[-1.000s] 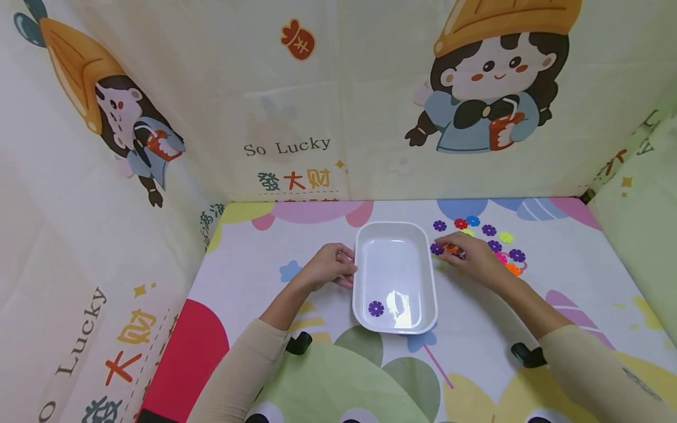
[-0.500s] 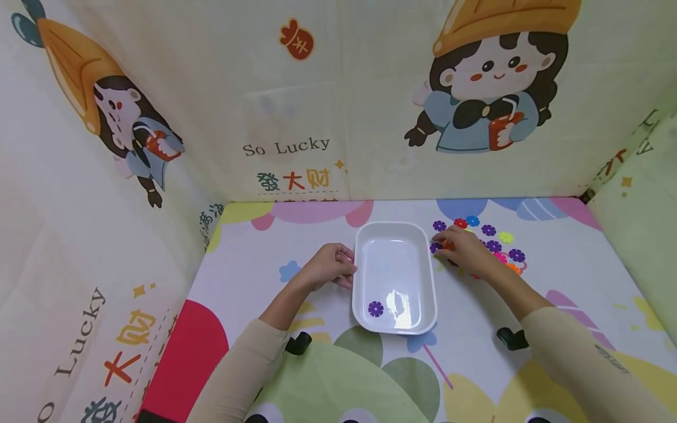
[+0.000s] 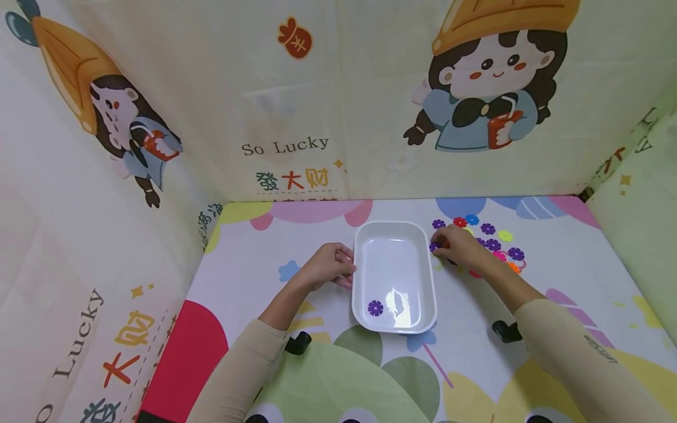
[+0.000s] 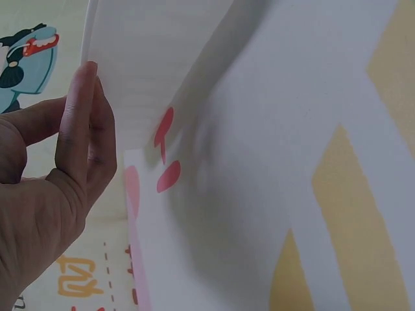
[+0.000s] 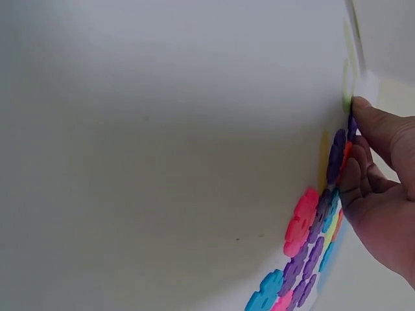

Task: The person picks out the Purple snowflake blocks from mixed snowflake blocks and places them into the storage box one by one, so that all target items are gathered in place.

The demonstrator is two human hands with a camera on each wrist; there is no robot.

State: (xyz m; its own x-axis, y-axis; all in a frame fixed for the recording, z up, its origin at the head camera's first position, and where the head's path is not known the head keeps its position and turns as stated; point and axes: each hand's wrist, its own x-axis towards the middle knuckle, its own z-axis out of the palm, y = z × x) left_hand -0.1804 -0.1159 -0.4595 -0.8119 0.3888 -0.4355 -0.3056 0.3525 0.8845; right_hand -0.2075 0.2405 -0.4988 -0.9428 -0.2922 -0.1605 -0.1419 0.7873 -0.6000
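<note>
A white rectangular tray (image 3: 395, 276) stands on the table with one purple snowflake disc (image 3: 375, 308) inside. My left hand (image 3: 330, 267) rests against the tray's left side; in the left wrist view its fingers (image 4: 76, 123) lie along the outer wall, one tip at the rim. To the right of the tray, my right hand (image 3: 459, 247) pinches another purple snowflake disc (image 5: 352, 124) between thumb and fingers, at the near-left edge of a pile of discs. Part of that pile is hidden under the hand.
Several coloured snowflake discs, among them purple (image 3: 516, 254), yellow (image 3: 505, 236), red (image 3: 459, 222) and blue (image 3: 472, 219), lie around the right hand. A patterned cloth covers the table (image 3: 254, 258). Printed fabric walls (image 3: 370, 117) rise behind and at both sides.
My right hand has shifted slightly left, and its fingers have closed in on the purple disc near the tray. The left hand and the tray have stayed in place.
</note>
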